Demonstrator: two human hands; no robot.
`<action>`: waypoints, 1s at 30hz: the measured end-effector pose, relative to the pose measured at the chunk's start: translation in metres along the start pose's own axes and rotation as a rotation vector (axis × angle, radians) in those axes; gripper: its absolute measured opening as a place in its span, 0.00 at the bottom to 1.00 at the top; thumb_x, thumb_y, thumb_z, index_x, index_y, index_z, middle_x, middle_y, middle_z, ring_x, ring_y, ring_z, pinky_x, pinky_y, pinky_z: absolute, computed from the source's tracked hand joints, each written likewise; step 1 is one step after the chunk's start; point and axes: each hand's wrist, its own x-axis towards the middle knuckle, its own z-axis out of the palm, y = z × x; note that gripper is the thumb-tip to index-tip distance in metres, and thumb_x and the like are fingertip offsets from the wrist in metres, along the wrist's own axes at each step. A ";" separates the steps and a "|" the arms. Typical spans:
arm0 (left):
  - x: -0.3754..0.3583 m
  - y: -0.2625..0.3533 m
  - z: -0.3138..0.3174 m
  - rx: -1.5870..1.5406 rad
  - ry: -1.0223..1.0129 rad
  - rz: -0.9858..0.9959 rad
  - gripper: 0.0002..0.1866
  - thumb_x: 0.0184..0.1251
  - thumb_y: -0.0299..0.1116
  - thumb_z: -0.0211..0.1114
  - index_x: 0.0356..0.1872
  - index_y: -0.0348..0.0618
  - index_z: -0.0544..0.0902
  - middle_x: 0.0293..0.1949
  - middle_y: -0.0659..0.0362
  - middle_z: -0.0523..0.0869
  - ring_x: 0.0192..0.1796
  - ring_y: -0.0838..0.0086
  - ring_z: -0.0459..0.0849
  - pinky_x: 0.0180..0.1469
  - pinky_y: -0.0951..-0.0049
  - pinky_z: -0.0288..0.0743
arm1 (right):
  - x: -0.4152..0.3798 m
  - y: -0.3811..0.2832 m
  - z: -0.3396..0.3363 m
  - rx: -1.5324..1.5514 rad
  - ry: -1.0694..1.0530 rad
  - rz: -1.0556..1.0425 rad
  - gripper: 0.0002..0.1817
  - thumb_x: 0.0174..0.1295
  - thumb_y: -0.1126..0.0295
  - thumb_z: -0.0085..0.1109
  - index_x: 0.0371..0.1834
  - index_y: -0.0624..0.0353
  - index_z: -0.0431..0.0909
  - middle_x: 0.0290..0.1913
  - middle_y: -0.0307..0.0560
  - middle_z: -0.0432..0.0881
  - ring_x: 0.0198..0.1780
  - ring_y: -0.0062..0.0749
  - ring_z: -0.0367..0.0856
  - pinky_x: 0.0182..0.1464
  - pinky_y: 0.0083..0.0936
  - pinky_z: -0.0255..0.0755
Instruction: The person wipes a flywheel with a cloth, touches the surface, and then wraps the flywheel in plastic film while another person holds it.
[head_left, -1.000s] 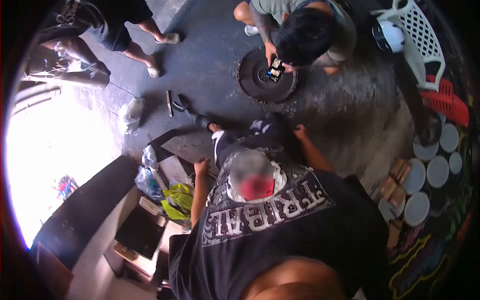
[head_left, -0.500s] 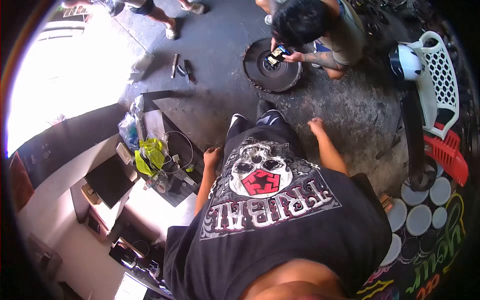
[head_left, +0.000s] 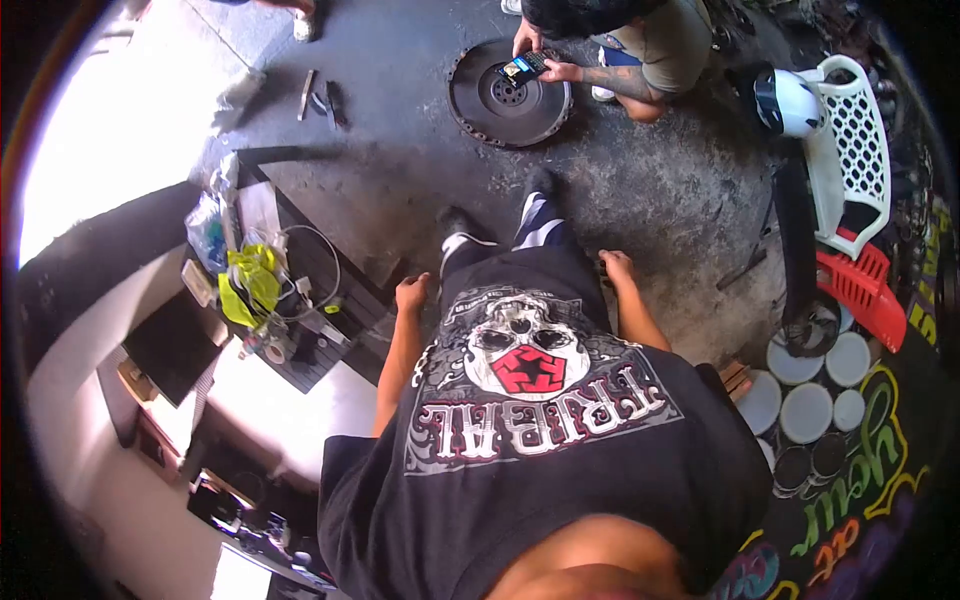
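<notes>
The T-shirt [head_left: 560, 500] is showing black, with a white skull [head_left: 523, 342], a red panel [head_left: 512, 370] and white letters [head_left: 542, 430]. Beyond the T-shirt, dark trousers [head_left: 530, 275] are bearing white stripes [head_left: 545, 236], and farther off a round disc [head_left: 505, 117] is looking dark grey. Left of the T-shirt, a cloth bundle [head_left: 250, 287] is glowing neon yellow. Right of it, a lattice chair [head_left: 832, 170] is showing white, slotted plastic [head_left: 865, 295] red, and round lids [head_left: 806, 412] pale grey.

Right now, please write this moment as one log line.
left hand: at side, grip unclear; right hand: at side, grip unclear; co-worker: crouching, phone in both hands; disc: on floor
</notes>
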 end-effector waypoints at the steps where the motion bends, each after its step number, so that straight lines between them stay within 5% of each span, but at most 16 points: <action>1: 0.001 -0.014 0.007 -0.099 -0.005 0.024 0.24 0.52 0.47 0.71 0.38 0.32 0.85 0.24 0.56 0.84 0.25 0.73 0.81 0.29 0.72 0.73 | 0.010 -0.003 -0.007 -0.026 -0.001 -0.007 0.19 0.54 0.53 0.64 0.42 0.55 0.82 0.36 0.45 0.83 0.33 0.35 0.82 0.32 0.34 0.75; 3: -0.007 -0.031 0.016 -0.148 0.037 -0.030 0.24 0.53 0.46 0.70 0.38 0.30 0.84 0.25 0.56 0.83 0.24 0.74 0.81 0.27 0.73 0.74 | 0.058 0.003 -0.013 0.346 -0.051 0.106 0.21 0.55 0.51 0.64 0.47 0.52 0.79 0.36 0.42 0.81 0.30 0.32 0.79 0.30 0.33 0.73; 6: 0.019 -0.096 0.047 -0.178 0.220 -0.079 0.28 0.53 0.50 0.69 0.38 0.28 0.84 0.32 0.49 0.87 0.36 0.65 0.86 0.41 0.66 0.78 | 0.068 -0.066 -0.054 0.292 -0.126 0.116 0.22 0.56 0.50 0.64 0.48 0.50 0.76 0.35 0.39 0.79 0.29 0.27 0.77 0.28 0.30 0.71; 11: -0.017 -0.066 0.121 -0.227 0.358 -0.173 0.27 0.54 0.51 0.68 0.37 0.30 0.84 0.36 0.46 0.88 0.43 0.60 0.86 0.48 0.65 0.76 | 0.137 -0.149 -0.079 0.067 -0.333 -0.234 0.16 0.56 0.54 0.64 0.41 0.50 0.77 0.31 0.33 0.78 0.28 0.18 0.75 0.26 0.20 0.68; 13: -0.054 -0.019 0.157 -0.101 0.520 -0.096 0.25 0.55 0.49 0.68 0.38 0.31 0.84 0.39 0.47 0.87 0.44 0.62 0.85 0.49 0.65 0.76 | 0.162 -0.169 -0.075 -0.002 -0.436 -0.208 0.21 0.56 0.53 0.65 0.46 0.53 0.74 0.40 0.42 0.79 0.39 0.28 0.79 0.35 0.27 0.76; 17: -0.070 0.098 0.219 -0.681 0.585 0.032 0.24 0.59 0.38 0.69 0.50 0.28 0.79 0.49 0.47 0.84 0.51 0.64 0.82 0.57 0.68 0.73 | 0.193 -0.164 -0.046 0.058 -0.511 0.010 0.36 0.55 0.49 0.65 0.62 0.59 0.66 0.55 0.57 0.72 0.51 0.50 0.77 0.51 0.44 0.77; 19: -0.028 0.111 0.260 -0.836 0.556 0.066 0.24 0.60 0.37 0.69 0.51 0.28 0.78 0.46 0.49 0.84 0.49 0.67 0.82 0.54 0.69 0.74 | 0.220 -0.158 -0.020 0.088 -0.512 0.072 0.41 0.54 0.46 0.65 0.65 0.59 0.63 0.59 0.61 0.70 0.56 0.54 0.74 0.55 0.46 0.74; 20: -0.019 0.137 0.273 -0.963 0.493 0.017 0.22 0.61 0.35 0.68 0.52 0.33 0.77 0.46 0.52 0.84 0.39 0.72 0.84 0.38 0.76 0.76 | 0.245 -0.153 -0.002 0.102 -0.514 0.097 0.42 0.53 0.46 0.66 0.66 0.58 0.63 0.62 0.64 0.68 0.57 0.54 0.73 0.55 0.47 0.74; 23: 0.100 0.116 0.373 -1.245 0.328 -0.206 0.23 0.60 0.38 0.70 0.54 0.40 0.75 0.37 0.60 0.85 0.34 0.76 0.84 0.27 0.82 0.68 | 0.302 -0.165 0.044 0.194 -0.458 0.062 0.51 0.52 0.41 0.63 0.71 0.63 0.55 0.69 0.66 0.60 0.67 0.56 0.65 0.64 0.48 0.65; 27: 0.241 0.081 0.484 -1.191 0.255 -0.289 0.23 0.61 0.40 0.69 0.54 0.41 0.76 0.38 0.60 0.85 0.38 0.76 0.84 0.31 0.83 0.69 | 0.469 -0.164 0.130 0.246 -0.365 0.117 0.58 0.51 0.33 0.59 0.74 0.63 0.45 0.73 0.65 0.52 0.73 0.55 0.53 0.70 0.50 0.52; 30: 0.267 0.064 0.514 -1.216 0.033 -0.237 0.21 0.61 0.38 0.69 0.49 0.33 0.79 0.39 0.56 0.85 0.39 0.75 0.84 0.39 0.77 0.76 | 0.559 -0.157 0.163 0.352 -0.377 0.143 0.63 0.49 0.27 0.54 0.75 0.63 0.40 0.75 0.63 0.48 0.75 0.55 0.47 0.72 0.50 0.43</action>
